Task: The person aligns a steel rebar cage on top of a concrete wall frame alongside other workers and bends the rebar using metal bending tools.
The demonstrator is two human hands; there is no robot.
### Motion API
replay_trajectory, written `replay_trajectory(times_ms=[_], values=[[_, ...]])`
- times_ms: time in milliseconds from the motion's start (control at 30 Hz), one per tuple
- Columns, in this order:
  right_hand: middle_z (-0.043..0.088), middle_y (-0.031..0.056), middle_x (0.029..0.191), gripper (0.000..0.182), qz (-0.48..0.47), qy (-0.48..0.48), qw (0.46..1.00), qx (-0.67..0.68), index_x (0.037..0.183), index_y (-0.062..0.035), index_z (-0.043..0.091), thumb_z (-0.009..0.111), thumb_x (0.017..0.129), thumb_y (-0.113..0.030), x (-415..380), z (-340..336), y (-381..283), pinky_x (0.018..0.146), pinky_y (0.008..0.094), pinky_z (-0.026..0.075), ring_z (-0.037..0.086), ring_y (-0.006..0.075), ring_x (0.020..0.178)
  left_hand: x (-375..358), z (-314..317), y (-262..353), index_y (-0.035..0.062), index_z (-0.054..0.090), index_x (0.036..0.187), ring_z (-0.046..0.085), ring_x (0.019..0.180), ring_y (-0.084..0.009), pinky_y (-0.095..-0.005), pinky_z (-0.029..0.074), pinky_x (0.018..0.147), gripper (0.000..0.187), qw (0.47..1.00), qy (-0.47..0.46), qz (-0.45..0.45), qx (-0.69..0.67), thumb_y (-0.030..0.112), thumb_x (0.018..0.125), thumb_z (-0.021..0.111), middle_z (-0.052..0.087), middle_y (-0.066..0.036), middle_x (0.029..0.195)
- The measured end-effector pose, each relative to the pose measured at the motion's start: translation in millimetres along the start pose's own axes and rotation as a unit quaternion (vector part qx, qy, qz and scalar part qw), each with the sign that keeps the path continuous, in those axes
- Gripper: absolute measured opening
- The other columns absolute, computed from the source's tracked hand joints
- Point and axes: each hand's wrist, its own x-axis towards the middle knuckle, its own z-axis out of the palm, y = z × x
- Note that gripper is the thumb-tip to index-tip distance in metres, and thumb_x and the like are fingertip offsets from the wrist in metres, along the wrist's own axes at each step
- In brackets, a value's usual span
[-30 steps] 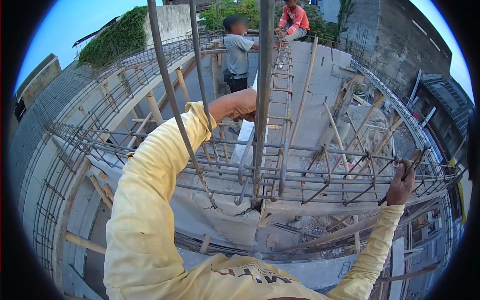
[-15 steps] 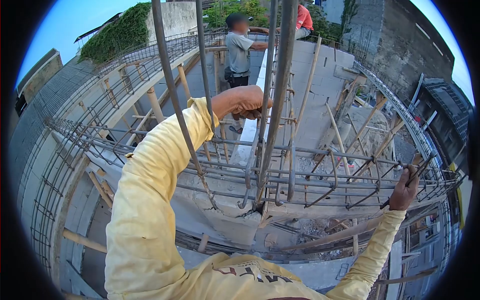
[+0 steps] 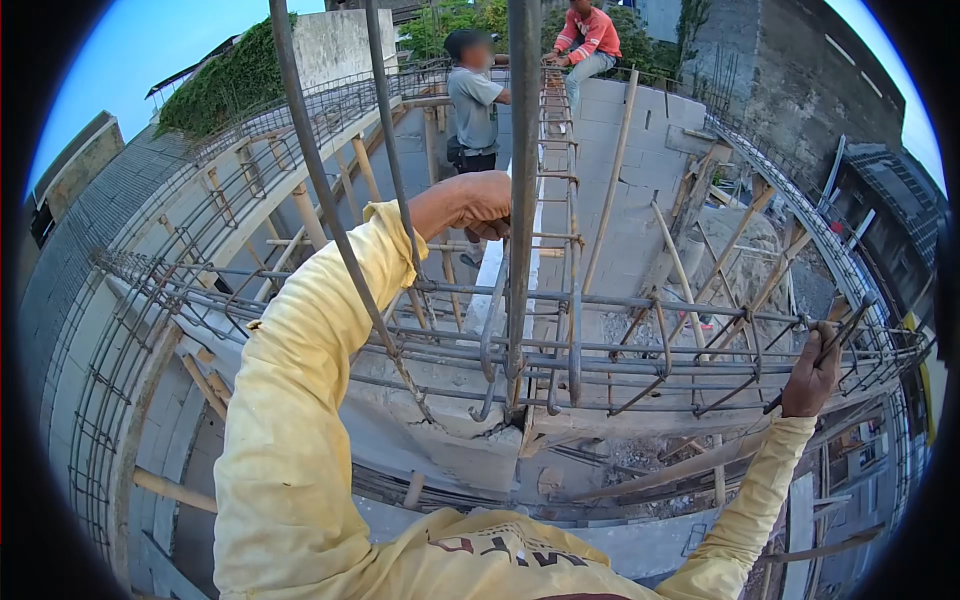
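My left hand [image 3: 478, 207] is closed at a vertical rebar [image 3: 521, 130], its fingertips partly hidden behind that bar. Two more upright bars [image 3: 320, 170] stand to its left, crossing in front of my yellow sleeve. Lower down, the uprights meet a horizontal rebar cage [image 3: 640, 350] with hooked bar ends over a concrete beam. At the right of the cage, my right hand [image 3: 812, 372] is wrapped round a dark metal hand tool [image 3: 856, 318], whose exact kind I cannot make out. The tool slants across the cage's top bars.
A narrow rebar cage [image 3: 574, 190] runs away from me toward a person in a grey shirt [image 3: 475, 100] and a seated person in a red top [image 3: 592, 40]. Wooden props [image 3: 612, 180] lean by the block wall. Curved cages flank both sides.
The upright bars have shifted left in view and now overlap at the thick one. My left hand has moved slightly left with them. The seated person has come further into view.
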Motion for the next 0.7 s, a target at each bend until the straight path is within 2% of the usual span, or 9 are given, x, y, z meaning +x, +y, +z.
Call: replay_trajectory(times_ms=[67, 167, 267, 367, 400, 500, 533, 700], values=[[0.064, 0.0133, 0.101, 0.022, -0.001, 0.001, 1.000, 0.006, 0.111, 0.0033, 0.061, 0.053, 0.099, -0.012, -0.7, 0.2, 0.3, 0.084, 0.0328, 0.048, 0.061, 0.0212, 0.092, -11.0, 5.6, 9.7, 0.0053, 0.064, 0.073, 0.057, 0.045, -0.0117, -0.0287, 0.045, 0.041, 0.016, 0.998, 0.024, -0.039, -0.041, 0.020, 0.078, 0.067, 0.062, -0.004, 0.063], [0.064, 0.0134, 0.101, 0.021, -0.008, 0.006, 1.000, 0.014, 0.111, 0.0032, 0.062, 0.053, 0.099, -0.012, -0.2, 1.2, 2.2, 0.084, 0.0328, 0.048, 0.061, 0.0214, 0.093, -30.9, 9.4, 29.9, 0.0076, 0.058, 0.066, 0.057, 0.055, -0.0111, -0.0284, 0.049, 0.051, 0.019, 0.999, 0.010, -0.028, -0.025, 0.020, 0.079, 0.062, 0.056, 0.001, 0.063], [0.064, 0.0134, 0.101, 0.021, -0.006, 0.005, 1.000, 0.005, 0.111, 0.0031, 0.062, 0.053, 0.099, -0.012, -0.8, 0.3, 1.8, 0.084, 0.0330, 0.048, 0.062, 0.0218, 0.093, -27.1, 9.1, 27.7, 0.0074, 0.058, 0.066, 0.055, 0.054, -0.0110, -0.0300, 0.049, 0.050, 0.018, 0.998, 0.010, -0.041, -0.042, 0.020, 0.079, 0.062, 0.054, 0.000, 0.063], [0.065, 0.0132, 0.100, 0.021, -0.010, 0.007, 1.000, -0.002, 0.110, 0.0030, 0.062, 0.054, 0.099, -0.012, -1.3, -0.5, 0.5, 0.085, 0.0332, 0.048, 0.062, 0.0222, 0.093, -38.7, 6.8, 31.4, 0.0065, 0.055, 0.065, 0.053, 0.054, -0.0110, -0.0316, 0.051, 0.052, 0.019, 0.998, 0.048, -0.039, -0.001, 0.019, 0.078, 0.062, 0.051, 0.001, 0.064], [0.065, 0.0131, 0.100, 0.021, -0.011, 0.008, 1.000, 0.001, 0.110, 0.0030, 0.062, 0.054, 0.099, -0.012, -1.3, 0.2, 1.6, 0.085, 0.0334, 0.048, 0.062, 0.0222, 0.093, -40.1, 1.3, 25.6, 0.0060, 0.053, 0.065, 0.050, 0.054, -0.0109, -0.0326, 0.050, 0.052, 0.020, 0.999, 0.032, -0.033, -0.019, 0.019, 0.077, 0.063, 0.046, 0.001, 0.065], [0.065, 0.0129, 0.101, 0.021, 0.000, 0.012, 1.000, 0.000, 0.110, 0.0032, 0.063, 0.055, 0.098, -0.012, -2.5, 1.2, -0.9, 0.084, 0.0335, 0.048, 0.062, 0.0219, 0.093, -12.3, -9.8, 1.5, 0.0058, 0.052, 0.065, 0.047, 0.053, -0.0107, -0.0325, 0.049, 0.050, 0.021, 0.995, 0.042, -0.067, 0.066, 0.020, 0.077, 0.062, 0.044, 0.001, 0.065], [0.065, 0.0129, 0.101, 0.021, 0.001, 0.014, 1.000, 0.002, 0.110, 0.0032, 0.063, 0.055, 0.098, -0.012, -2.4, 1.2, -0.9, 0.084, 0.0335, 0.048, 0.062, 0.0218, 0.093, -16.6, -11.3, 7.1, 0.0061, 0.053, 0.066, 0.045, 0.053, -0.0102, -0.0316, 0.046, 0.048, 0.020, 0.993, 0.022, -0.042, 0.107, 0.020, 0.078, 0.061, 0.045, 0.002, 0.064], [0.065, 0.0124, 0.101, 0.021, -0.007, 0.015, 1.000, 0.005, 0.111, 0.0034, 0.062, 0.055, 0.098, -0.012, -2.3, 0.9, -3.2, 0.084, 0.0332, 0.048, 0.062, 0.0216, 0.092, -22.2, -1.4, 11.5, 0.0063, 0.057, 0.070, 0.045, 0.050, -0.0096, -0.0281, 0.039, 0.045, 0.016, 0.999, 0.023, -0.029, -0.021, 0.018, 0.081, 0.059, 0.050, 0.001, 0.061]])
